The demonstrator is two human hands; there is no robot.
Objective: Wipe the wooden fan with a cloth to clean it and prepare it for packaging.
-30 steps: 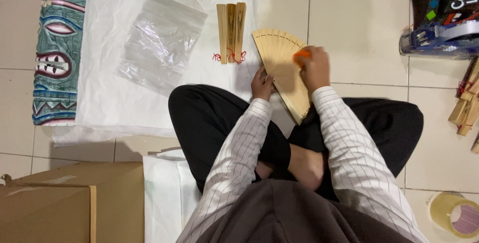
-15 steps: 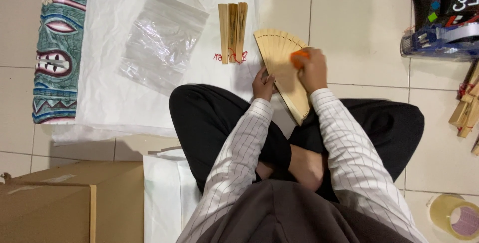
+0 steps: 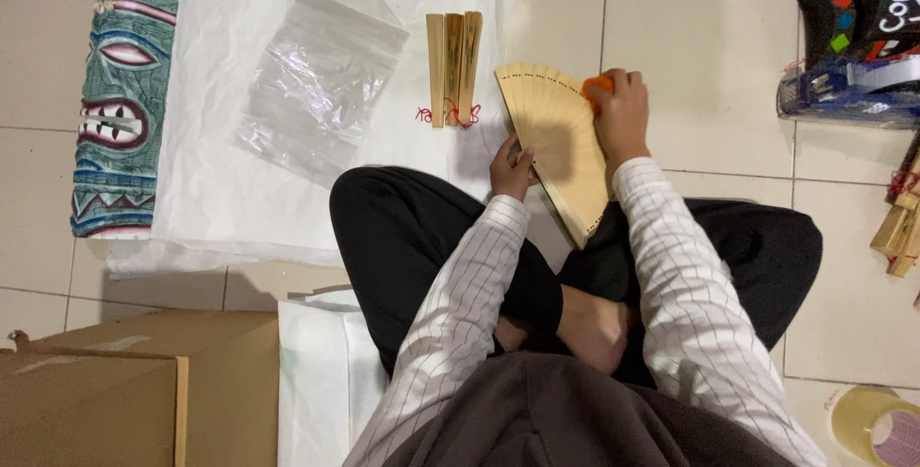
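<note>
The person sits cross-legged on the tiled floor (image 3: 709,55). An open wooden fan (image 3: 556,146) lies spread at 12 o'clock of the knees, its narrow pivot end resting on the right leg.

Left hand (image 3: 511,168): fingers curled, pinching the fan's left edge near 9 o'clock of the slats.

Right hand (image 3: 623,114): closed around a small orange object (image 3: 596,87), pressed against the fan's upper right edge at 2 o'clock.

Three folded wooden fans (image 3: 452,68) with red cords lie side by side at 10 o'clock of the open fan, on white paper (image 3: 220,189). A clear plastic bag (image 3: 321,84) lies further toward 9 o'clock. A carved teal mask (image 3: 120,103) borders the paper's left side. A cardboard box (image 3: 105,400) sits at 7 o'clock.
</note>
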